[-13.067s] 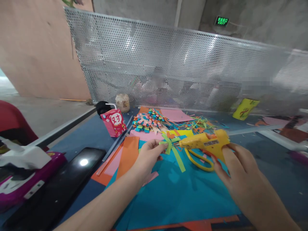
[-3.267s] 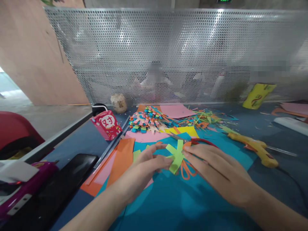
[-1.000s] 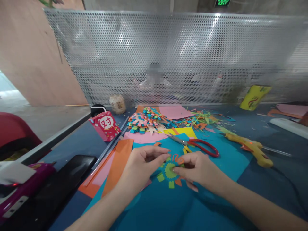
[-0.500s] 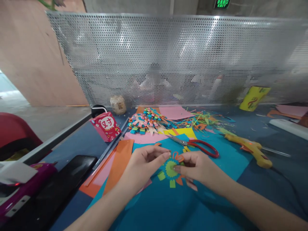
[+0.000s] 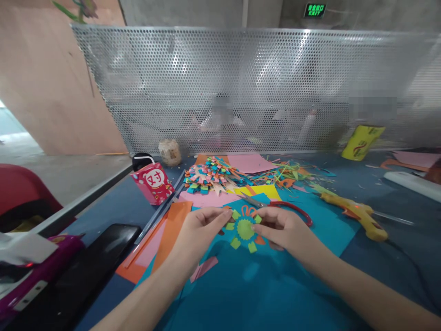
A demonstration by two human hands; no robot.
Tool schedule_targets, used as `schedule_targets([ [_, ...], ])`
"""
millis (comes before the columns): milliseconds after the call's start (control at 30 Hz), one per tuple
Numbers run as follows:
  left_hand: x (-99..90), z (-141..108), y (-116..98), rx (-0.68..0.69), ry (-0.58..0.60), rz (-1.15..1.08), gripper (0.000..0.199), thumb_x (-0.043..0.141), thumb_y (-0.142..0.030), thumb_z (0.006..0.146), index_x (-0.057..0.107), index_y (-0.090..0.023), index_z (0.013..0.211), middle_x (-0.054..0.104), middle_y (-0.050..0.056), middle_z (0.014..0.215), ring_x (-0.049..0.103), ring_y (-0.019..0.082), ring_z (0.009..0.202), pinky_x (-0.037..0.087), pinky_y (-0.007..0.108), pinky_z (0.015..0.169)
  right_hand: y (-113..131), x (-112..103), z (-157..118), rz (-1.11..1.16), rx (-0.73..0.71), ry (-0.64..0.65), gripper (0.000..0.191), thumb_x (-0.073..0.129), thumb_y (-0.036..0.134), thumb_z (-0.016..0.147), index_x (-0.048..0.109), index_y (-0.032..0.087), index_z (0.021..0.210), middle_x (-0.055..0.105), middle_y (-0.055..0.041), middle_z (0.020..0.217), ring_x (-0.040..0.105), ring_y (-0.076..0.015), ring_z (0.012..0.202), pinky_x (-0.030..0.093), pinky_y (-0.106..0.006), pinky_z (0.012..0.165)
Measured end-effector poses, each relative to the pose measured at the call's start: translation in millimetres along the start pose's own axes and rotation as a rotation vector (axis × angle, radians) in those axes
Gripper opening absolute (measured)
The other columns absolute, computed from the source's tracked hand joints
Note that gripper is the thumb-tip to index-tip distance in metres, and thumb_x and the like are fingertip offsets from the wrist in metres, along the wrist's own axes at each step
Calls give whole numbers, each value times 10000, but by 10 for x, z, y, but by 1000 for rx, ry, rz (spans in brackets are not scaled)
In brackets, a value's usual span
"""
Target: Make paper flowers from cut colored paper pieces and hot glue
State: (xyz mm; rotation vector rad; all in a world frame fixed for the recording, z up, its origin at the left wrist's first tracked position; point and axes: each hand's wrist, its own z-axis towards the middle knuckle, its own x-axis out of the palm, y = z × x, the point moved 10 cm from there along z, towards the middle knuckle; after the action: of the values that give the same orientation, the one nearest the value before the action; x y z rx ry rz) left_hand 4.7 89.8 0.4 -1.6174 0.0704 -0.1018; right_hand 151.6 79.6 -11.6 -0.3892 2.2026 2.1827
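Note:
Between my two hands is a paper flower (image 5: 245,230) with a light green centre, a blue toothed ring and green and orange petals. My left hand (image 5: 206,230) pinches its left upper edge between thumb and fingers. On the opposite side, my right hand (image 5: 284,227) grips the flower with the thumb on its face and the fingers behind. Just beyond lie scissors (image 5: 294,207) with red handles, partly hidden by the flower and my right hand. Beneath everything is a large blue sheet (image 5: 241,294), with a small pink paper strip (image 5: 204,269) on it.
Finished-looking fringed paper pieces (image 5: 213,174) are heaped behind, beside paper scraps (image 5: 292,172). A yellow glue gun (image 5: 358,214) lies right, its cord trailing. On the left are a red drink carton (image 5: 154,183), a black phone (image 5: 113,243) and orange paper (image 5: 175,225). A perforated metal screen (image 5: 223,69) stands behind.
Both hands have raised the paper flower slightly and turned it, so its green petals now show around the left and top. The pink strip is more exposed.

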Motion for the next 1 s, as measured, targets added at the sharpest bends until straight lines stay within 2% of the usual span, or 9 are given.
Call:
schedule_targets([
  [167,-3,-10,3,-15,-9,40,186,733,-296,570,692,-138,660,652,20,590,540,108,537,422,196,515,-15,-33,-6,19,8,-23,311,655,366,597,553,157,804,492,59,472,316,-35,321,197,-180,306],
  [467,-24,-2,7,7,-4,63,184,688,-286,640,668,-133,739,648,22,651,557,110,594,440,187,522,-60,-49,-32,174,95,-37,357,547,512,704,528,157,679,427,60,492,345,-43,396,231,-161,340],
  [767,-30,2,-17,28,-17,77,196,690,-301,633,671,-135,735,640,15,634,551,111,588,443,190,523,-69,62,-39,55,115,86,405,539,528,692,386,182,549,336,92,391,263,-25,345,201,-166,345],
  [900,-29,18,4,21,-19,55,196,683,-315,623,675,-135,701,638,19,618,551,112,559,441,196,515,-121,84,-27,-119,92,130,357,560,464,698,420,175,541,363,80,389,309,-29,322,230,-174,343],
  [1000,-16,32,40,7,-11,9,224,652,-358,648,673,-136,673,630,18,584,557,113,552,443,200,529,-164,62,8,-152,74,119,316,546,434,718,473,168,564,385,70,398,307,-31,312,221,-179,331],
])
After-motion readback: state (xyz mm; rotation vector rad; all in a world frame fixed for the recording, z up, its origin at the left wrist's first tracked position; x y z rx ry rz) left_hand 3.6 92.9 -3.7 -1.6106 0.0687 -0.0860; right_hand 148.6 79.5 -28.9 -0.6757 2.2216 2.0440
